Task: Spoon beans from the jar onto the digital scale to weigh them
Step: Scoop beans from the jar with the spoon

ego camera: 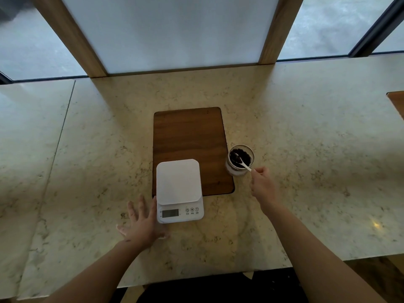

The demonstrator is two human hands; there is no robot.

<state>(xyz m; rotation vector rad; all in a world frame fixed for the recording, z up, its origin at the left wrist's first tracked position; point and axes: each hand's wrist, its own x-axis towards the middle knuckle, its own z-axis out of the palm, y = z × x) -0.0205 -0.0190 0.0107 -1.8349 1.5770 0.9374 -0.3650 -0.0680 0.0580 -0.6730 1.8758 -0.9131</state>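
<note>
A white digital scale [179, 189] sits in front of me, half on a dark wooden board [190, 136]; its platform is bare and its display is unreadable. To its right stands a glass jar [240, 160] filled with dark beans. A white spoon [243, 163] leans in the jar with its bowl among the beans. My right hand [262, 182] pinches the end of the spoon's handle just outside the jar's near rim. My left hand [142, 219] lies flat on the counter with fingers spread, touching the scale's left side.
The counter is pale marble [87, 160] with a seam at the left. A window with wooden posts runs along its far edge. Another wooden board's corner [396, 101] shows at the far right. The counter's near edge lies just below my forearms.
</note>
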